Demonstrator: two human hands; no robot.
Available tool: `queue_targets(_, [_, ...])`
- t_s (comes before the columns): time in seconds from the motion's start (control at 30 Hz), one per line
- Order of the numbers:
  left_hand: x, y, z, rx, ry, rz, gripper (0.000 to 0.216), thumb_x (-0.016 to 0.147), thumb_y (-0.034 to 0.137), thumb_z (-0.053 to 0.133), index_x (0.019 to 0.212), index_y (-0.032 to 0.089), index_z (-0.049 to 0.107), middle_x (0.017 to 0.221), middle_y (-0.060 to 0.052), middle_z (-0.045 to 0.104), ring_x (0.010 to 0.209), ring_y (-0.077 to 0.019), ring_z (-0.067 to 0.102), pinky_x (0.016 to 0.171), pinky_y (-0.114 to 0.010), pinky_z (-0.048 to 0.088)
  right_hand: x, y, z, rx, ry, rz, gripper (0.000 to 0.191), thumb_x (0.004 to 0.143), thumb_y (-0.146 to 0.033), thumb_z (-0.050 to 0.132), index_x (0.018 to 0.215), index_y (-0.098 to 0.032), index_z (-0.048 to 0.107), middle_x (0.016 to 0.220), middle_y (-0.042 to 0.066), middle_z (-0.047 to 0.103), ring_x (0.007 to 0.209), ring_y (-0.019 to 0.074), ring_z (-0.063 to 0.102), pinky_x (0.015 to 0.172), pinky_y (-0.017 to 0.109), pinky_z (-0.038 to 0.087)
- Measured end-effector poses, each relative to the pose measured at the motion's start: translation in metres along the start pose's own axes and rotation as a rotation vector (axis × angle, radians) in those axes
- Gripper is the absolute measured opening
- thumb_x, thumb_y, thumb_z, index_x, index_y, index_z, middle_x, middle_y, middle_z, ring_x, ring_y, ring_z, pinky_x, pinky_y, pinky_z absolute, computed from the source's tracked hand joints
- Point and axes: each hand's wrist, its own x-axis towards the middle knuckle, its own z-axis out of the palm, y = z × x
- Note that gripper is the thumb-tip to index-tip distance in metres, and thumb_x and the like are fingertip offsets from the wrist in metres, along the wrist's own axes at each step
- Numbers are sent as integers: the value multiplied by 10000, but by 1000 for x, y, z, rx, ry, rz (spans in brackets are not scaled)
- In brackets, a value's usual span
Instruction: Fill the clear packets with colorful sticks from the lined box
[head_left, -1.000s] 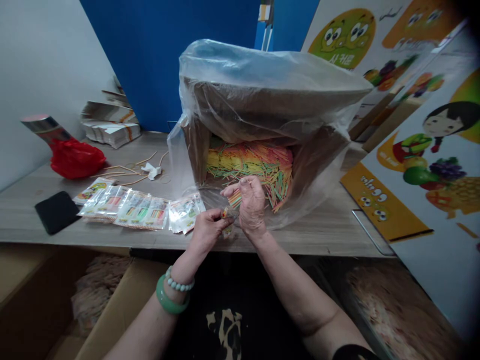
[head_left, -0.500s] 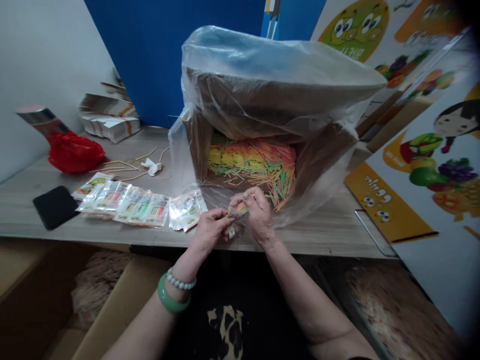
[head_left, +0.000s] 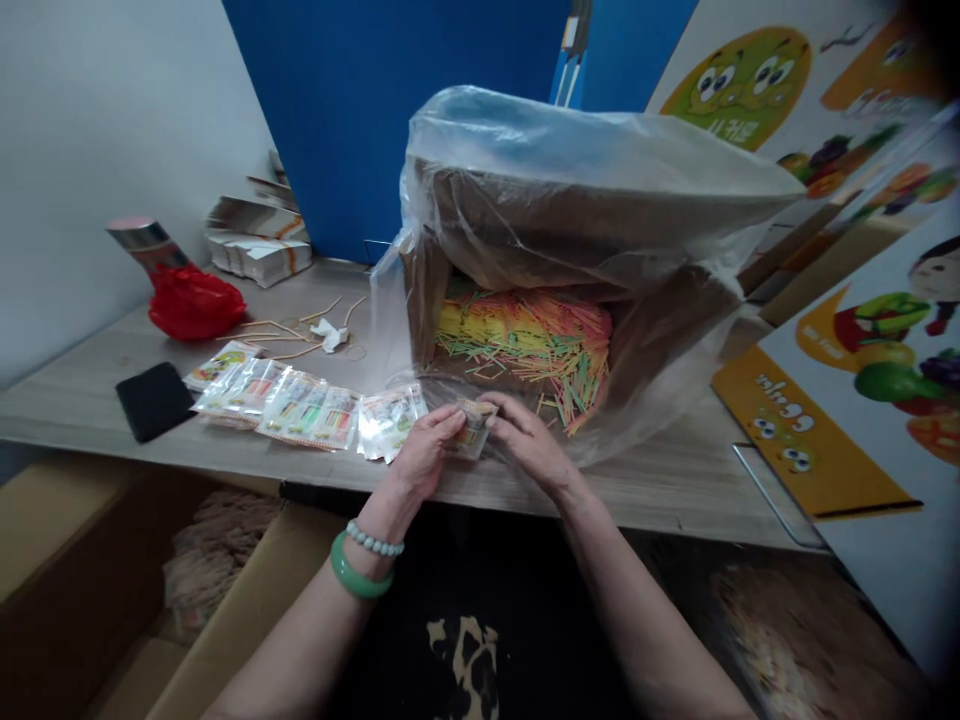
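Note:
A small clear plastic packet [head_left: 472, 432] with coloured sticks inside is held up at the table's front edge. My left hand [head_left: 424, 452] pinches its left side between thumb and fingers. At its upper right corner, my right hand [head_left: 529, 438] grips the edge with the thumb and bent fingers. Just beyond them, an open carton [head_left: 517, 185] lined with a clear plastic bag lies with its mouth facing me. Loose thin sticks [head_left: 525, 330] in yellow, green, pink and orange are heaped inside. Left of my hands lies a row of filled packets [head_left: 309, 408] and a few flatter packets [head_left: 390, 420].
A black phone-like slab [head_left: 154, 401], a red plastic bag [head_left: 195, 300], rubber bands [head_left: 274, 330] and stacked white cards [head_left: 259, 250] occupy the table's left. A printed carton [head_left: 840, 400] stands at right. Below the table's left edge is an open cardboard box [head_left: 247, 590].
The packet now lies flatter between my hands, its front turned up. My right hand has opened out from a tight pinch to a looser grip at the edge. The view has shifted left.

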Motion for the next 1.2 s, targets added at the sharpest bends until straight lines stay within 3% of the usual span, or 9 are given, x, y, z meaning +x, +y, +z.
queue_targets(0.1, [-3, -2, 2, -6, -21, 10, 357, 647, 416, 845, 875, 158, 754, 804, -36, 721, 694, -142, 612, 676, -265, 475, 1, 7, 5, -63, 52, 34, 209, 791, -405, 636, 842, -203, 653, 892, 30, 685, 899, 212, 612, 858, 354, 474])
queue_targets(0.17, [-6, -3, 2, 37, -43, 40, 355, 665, 417, 833, 889, 151, 757, 818, -41, 719, 726, -151, 616, 707, -275, 475, 0, 8, 9, -115, 102, 54, 239, 785, -397, 615, 648, -207, 565, 693, 3, 585, 731, 188, 541, 712, 313, 440])
queue_targets(0.33, [-16, 10, -10, 228, 36, 208, 258, 716, 399, 771, 757, 144, 758, 761, -46, 685, 737, -158, 579, 729, -285, 444, 3, 3, 32, -70, -10, 64, 247, 787, -391, 607, 630, -210, 549, 655, 2, 537, 675, 183, 482, 652, 306, 374])
queue_targets(0.5, [-21, 57, -69, 593, 405, 455, 224, 773, 332, 670, 609, 180, 658, 657, -2, 569, 704, -161, 516, 699, -280, 407, 7, -3, 69, -70, -148, 73, 169, 824, -373, 554, 803, -213, 604, 768, 20, 628, 747, 199, 567, 714, 315, 419])
queue_targets(0.6, [-8, 86, -120, 1016, 742, 500, 251, 847, 275, 580, 613, 194, 617, 692, -27, 562, 765, -195, 522, 743, -307, 402, 13, -6, 85, -419, -88, 82, 116, 848, -291, 510, 880, -223, 599, 849, 38, 663, 803, 217, 592, 713, 313, 403])
queue_targets(0.7, [9, 100, -159, 1523, 926, 387, 219, 901, 237, 505, 823, 169, 699, 988, -149, 624, 965, -291, 542, 826, -393, 397, 24, -11, 98, -784, -60, 153, 179, 926, -297, 464, 992, -216, 610, 1031, 108, 692, 929, 261, 629, 763, 340, 414])
queue_targets(0.9, [8, 93, -163, 1828, 929, 385, 373, 942, 316, 482, 1242, 157, 636, 1306, -221, 568, 1176, -381, 506, 957, -502, 375, 47, -8, 123, -1091, -94, 210, 390, 969, -398, 444, 1152, -95, 608, 1159, 224, 649, 1078, 346, 624, 910, 442, 433])
queue_targets(1.07, [-17, 57, -142, 1955, 573, 357, 525, 934, 431, 503, 1377, 152, 547, 1523, -222, 423, 1412, -403, 338, 1139, -612, 192, 60, 5, 124, -1036, -76, 258, 424, 927, -432, 504, 1193, -118, 608, 1219, 218, 634, 1096, 330, 630, 899, 416, 458])
queue_targets(1.2, [-17, 45, -151, 1982, 518, 213, 523, 970, 334, 405, 1454, 148, 471, 1569, -228, 357, 1479, -393, 250, 1155, -660, 103, 66, 12, 116, -904, -33, 359, 328, 911, -355, 497, 1158, -172, 611, 1123, 169, 700, 1023, 312, 671, 805, 371, 474])
